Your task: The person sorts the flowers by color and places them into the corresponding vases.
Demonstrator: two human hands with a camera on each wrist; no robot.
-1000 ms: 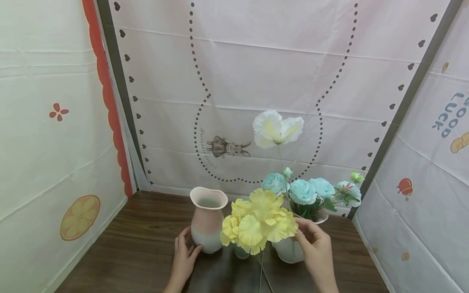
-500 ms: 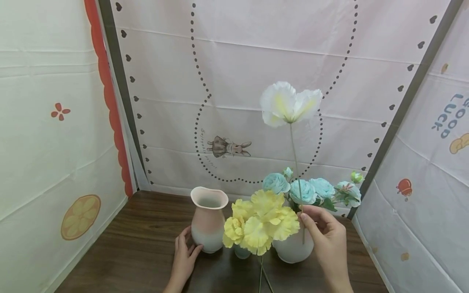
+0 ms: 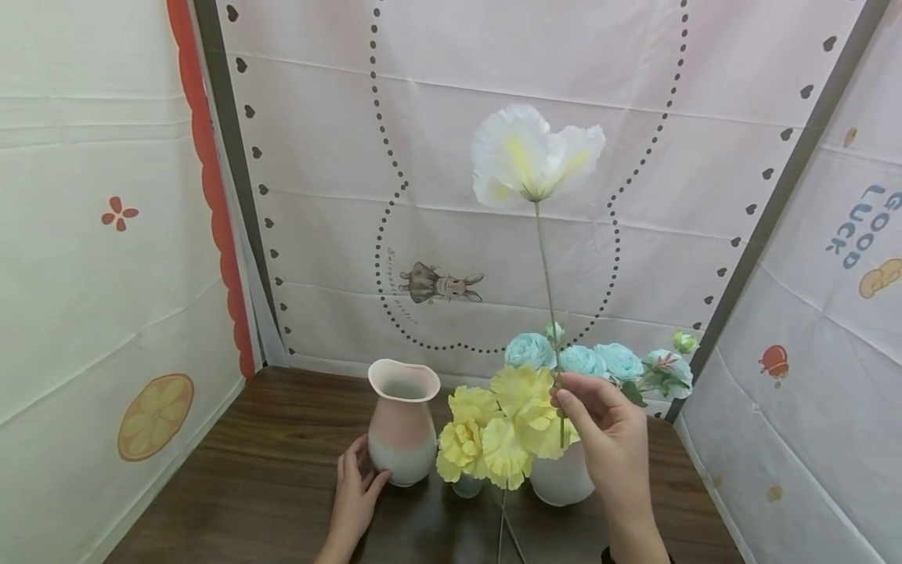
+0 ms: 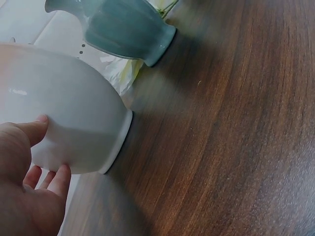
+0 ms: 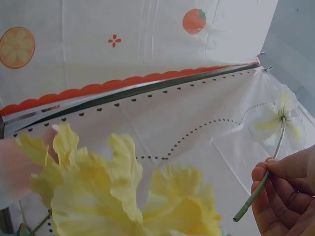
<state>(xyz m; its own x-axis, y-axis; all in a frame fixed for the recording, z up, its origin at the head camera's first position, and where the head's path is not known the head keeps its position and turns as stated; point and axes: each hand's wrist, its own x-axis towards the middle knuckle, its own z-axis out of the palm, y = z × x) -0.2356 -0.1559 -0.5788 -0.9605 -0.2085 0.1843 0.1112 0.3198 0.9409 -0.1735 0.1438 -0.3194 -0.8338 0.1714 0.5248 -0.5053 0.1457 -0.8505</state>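
Note:
My left hand [image 3: 355, 493] rests against the lower side of a pink-and-white vase [image 3: 402, 439] on the table. In the left wrist view its thumb and fingers [image 4: 60, 179] curve about the pale vase body [image 4: 74, 118]. My right hand [image 3: 616, 450] pinches the lower stem of a white artificial flower [image 3: 535, 160], which stands upright with its bloom high against the backdrop. The cut stem end [image 5: 241, 212] sticks out below the fingers in the right wrist view. Yellow artificial flowers [image 3: 503, 427] are in front of the right hand, partly hiding the vases behind them.
A teal vase [image 4: 130, 29] stands to the right of the pink-and-white one. Farther right, another pale vase [image 3: 562, 476] holds blue artificial flowers [image 3: 620, 363]. Two thin stems [image 3: 502, 525] cross below the yellow flowers. Printed cloth walls [image 3: 451, 141] enclose the dark wooden table [image 3: 247, 470].
My right hand has raised the white flower from among the blue flowers, first to the right, then back leftward and higher. The left hand stays at the pink-and-white vase.

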